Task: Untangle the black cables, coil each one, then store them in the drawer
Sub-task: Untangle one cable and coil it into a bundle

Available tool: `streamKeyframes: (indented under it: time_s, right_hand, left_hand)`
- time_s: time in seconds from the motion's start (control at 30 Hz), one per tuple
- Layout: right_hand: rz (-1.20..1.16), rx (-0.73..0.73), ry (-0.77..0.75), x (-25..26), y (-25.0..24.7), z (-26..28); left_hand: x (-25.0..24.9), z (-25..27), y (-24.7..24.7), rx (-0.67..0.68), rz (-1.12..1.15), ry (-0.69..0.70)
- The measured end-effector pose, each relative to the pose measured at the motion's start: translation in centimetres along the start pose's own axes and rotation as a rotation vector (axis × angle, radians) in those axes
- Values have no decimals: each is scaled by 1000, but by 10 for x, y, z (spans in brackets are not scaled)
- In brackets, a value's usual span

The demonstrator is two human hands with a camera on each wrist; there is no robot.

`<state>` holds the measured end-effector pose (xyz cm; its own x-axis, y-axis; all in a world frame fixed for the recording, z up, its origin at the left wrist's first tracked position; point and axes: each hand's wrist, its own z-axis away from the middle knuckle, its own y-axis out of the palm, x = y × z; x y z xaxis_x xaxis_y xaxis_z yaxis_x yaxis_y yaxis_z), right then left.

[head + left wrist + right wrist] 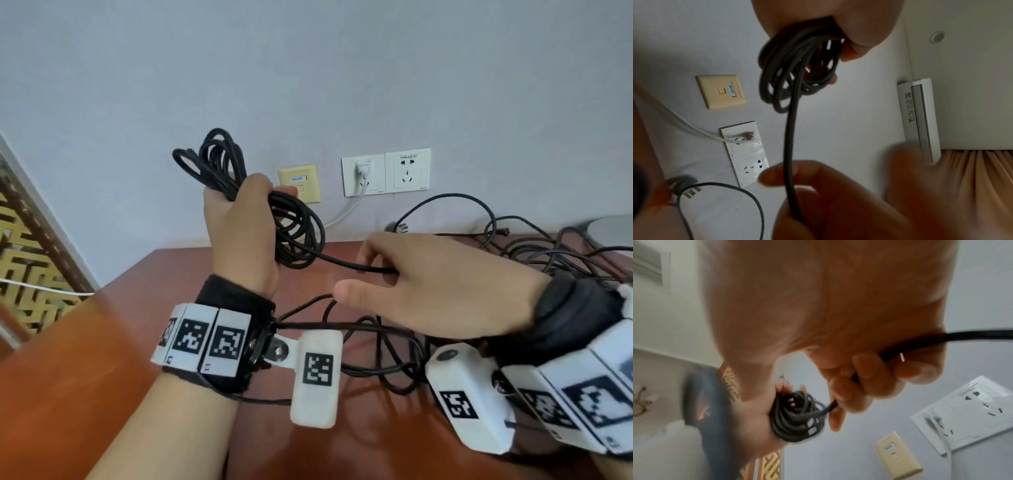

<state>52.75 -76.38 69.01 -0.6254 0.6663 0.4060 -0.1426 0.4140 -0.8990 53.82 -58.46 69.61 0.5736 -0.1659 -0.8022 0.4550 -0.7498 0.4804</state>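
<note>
My left hand (239,219) is raised above the table's back left and grips a coil of black cable (219,161), whose loops stick out above and to the right of the fist (797,65) (795,417). One strand of that cable (342,263) runs rightward to my right hand (411,274), whose fingers curl round it (863,369) (793,186). More tangled black cables (548,253) lie at the table's back right, and looser loops (383,359) lie under my wrists. No drawer is in view.
The reddish-brown table (171,274) stands against a grey wall. Wall sockets (407,171) hold a white plug (362,169) with its white cord; a beige data outlet (299,183) sits left of them. A patterned gold panel (30,246) stands at left.
</note>
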Motion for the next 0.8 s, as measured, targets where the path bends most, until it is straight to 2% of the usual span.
streamKeyframes:
  time_s: [0.07, 0.13, 0.23, 0.3, 0.4, 0.5, 0.67, 0.8]
  right_hand:
    - [-63, 140, -17, 6, -3, 6]
    - [5, 181, -70, 9, 0, 8]
    - [118, 45, -139, 12, 5, 5]
    - [78, -15, -143, 10, 6, 2]
    - [-31, -80, -112, 2, 5, -2]
    - [17, -169, -86, -1, 9, -5]
    - [49, -527, -93, 5, 11, -7]
    - [149, -500, -177, 4, 12, -7]
  left_hand:
    - [3, -3, -3, -51, -38, 26]
    - [5, -7, -6, -72, -45, 27]
    - [7, -10, -8, -65, -27, -11]
    - [7, -11, -9, -34, 17, -59]
    - [6, -10, -7, 92, 186, -184]
    - [10, -4, -4, 205, 269, -261]
    - [21, 15, 5, 350, 279, -303]
    - [26, 27, 9, 403, 260, -385]
